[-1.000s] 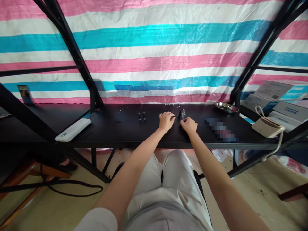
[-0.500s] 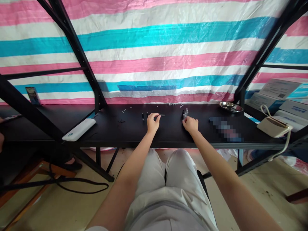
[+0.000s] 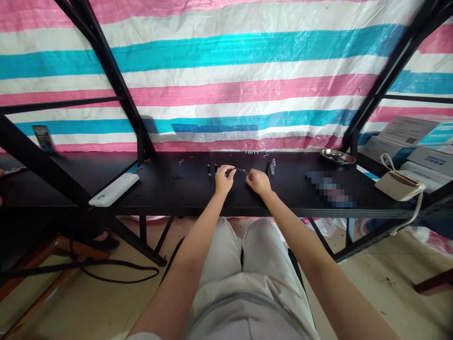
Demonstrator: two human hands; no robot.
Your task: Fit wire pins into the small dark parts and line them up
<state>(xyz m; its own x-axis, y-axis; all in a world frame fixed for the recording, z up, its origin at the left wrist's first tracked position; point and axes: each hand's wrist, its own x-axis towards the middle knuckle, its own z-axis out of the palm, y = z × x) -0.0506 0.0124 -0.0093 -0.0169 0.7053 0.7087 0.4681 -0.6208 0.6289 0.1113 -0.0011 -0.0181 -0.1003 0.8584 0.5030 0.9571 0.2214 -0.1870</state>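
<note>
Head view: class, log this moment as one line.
left hand: pinching thin dark rod | right hand: at rod's other end | black table

- Left hand (image 3: 224,178) and right hand (image 3: 259,181) meet over the black worktop (image 3: 198,198), each pinching an end of a thin dark rod (image 3: 239,170), possibly a small tool
- Two small black pieces (image 3: 212,169) stand just left
- Steel dish (image 3: 338,156) far right
</note>
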